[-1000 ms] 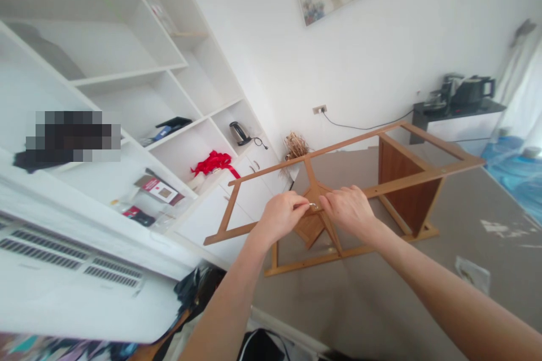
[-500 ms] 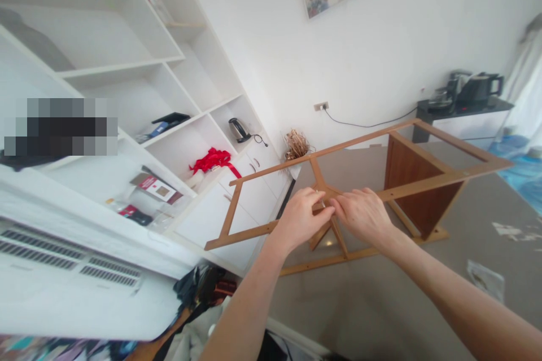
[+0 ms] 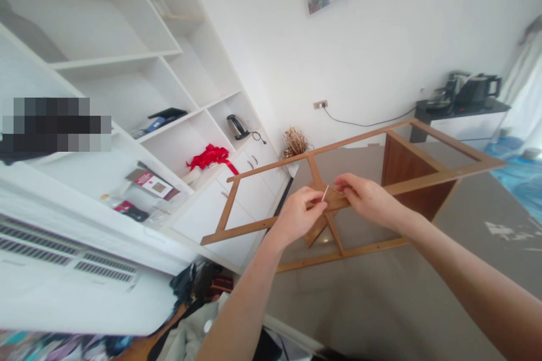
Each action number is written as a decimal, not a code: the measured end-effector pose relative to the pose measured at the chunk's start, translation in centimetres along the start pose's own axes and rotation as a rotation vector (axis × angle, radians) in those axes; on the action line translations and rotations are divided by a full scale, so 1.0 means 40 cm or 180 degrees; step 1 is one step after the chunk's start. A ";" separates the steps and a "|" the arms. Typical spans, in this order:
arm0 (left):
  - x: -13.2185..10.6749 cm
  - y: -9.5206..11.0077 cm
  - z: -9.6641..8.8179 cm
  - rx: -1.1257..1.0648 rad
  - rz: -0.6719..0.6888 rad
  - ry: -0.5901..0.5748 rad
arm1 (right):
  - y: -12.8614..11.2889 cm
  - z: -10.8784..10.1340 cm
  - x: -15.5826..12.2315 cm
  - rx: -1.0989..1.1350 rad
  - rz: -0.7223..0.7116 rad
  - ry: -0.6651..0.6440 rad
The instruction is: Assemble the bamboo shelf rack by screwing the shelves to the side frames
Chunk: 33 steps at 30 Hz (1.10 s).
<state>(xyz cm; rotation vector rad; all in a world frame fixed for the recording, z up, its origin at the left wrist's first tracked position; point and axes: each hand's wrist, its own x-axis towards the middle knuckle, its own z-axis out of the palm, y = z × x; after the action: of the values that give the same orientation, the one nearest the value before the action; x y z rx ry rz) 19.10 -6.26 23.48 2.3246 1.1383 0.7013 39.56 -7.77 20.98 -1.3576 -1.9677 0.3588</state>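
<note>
A brown wooden furniture frame (image 3: 427,180) stands on the grey floor in the middle of the view, with open rails and a solid brown panel at its right. My left hand (image 3: 298,215) is closed in a pinch on a small thin metal tool (image 3: 324,193) at the joint where the rails cross. My right hand (image 3: 366,198) rests on the same joint, its fingers curled and pressed on the wood just right of the tool.
White shelving (image 3: 139,62) fills the left, holding a kettle (image 3: 234,126), a red ribbon (image 3: 210,157) and boxes. A low dark cabinet (image 3: 461,113) with a kettle set stands at the back right. Dried grass (image 3: 295,141) sits by the wall. Clothes lie at the bottom.
My hands, pressed together over the joint half a second ago, have drawn slightly apart. The thin metal tool now shows sticking up from my left fingers.
</note>
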 end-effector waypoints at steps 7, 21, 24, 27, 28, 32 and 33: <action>-0.002 0.010 -0.010 -0.0012 0.0194 -0.0448 | 0.009 -0.011 0.001 0.0200 0.0102 -0.0003; -0.057 0.050 0.060 0.0286 -0.0142 0.0548 | -0.012 0.001 -0.008 -0.0344 -0.0001 0.0003; -0.060 0.055 0.061 0.0430 -0.0137 0.0592 | -0.015 0.003 -0.008 -0.0392 -0.0010 0.0004; -0.060 0.068 0.076 0.0612 -0.0184 0.0764 | -0.014 0.007 -0.008 -0.0434 -0.0007 0.0004; -0.058 0.073 0.084 0.0683 -0.0221 0.0859 | -0.014 0.008 -0.008 -0.0450 -0.0005 0.0002; -0.048 0.086 0.108 0.0861 -0.0365 0.1083 | -0.013 0.009 -0.008 -0.0509 0.0008 -0.0015; -0.046 0.086 0.110 0.0862 -0.0371 0.1091 | -0.014 0.009 -0.008 -0.0523 0.0013 -0.0018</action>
<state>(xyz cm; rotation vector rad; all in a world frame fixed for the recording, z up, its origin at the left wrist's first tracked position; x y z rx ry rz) 22.83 -10.44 21.70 2.3889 1.5938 0.9814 39.00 -8.23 20.92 -1.4642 -2.0362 0.2064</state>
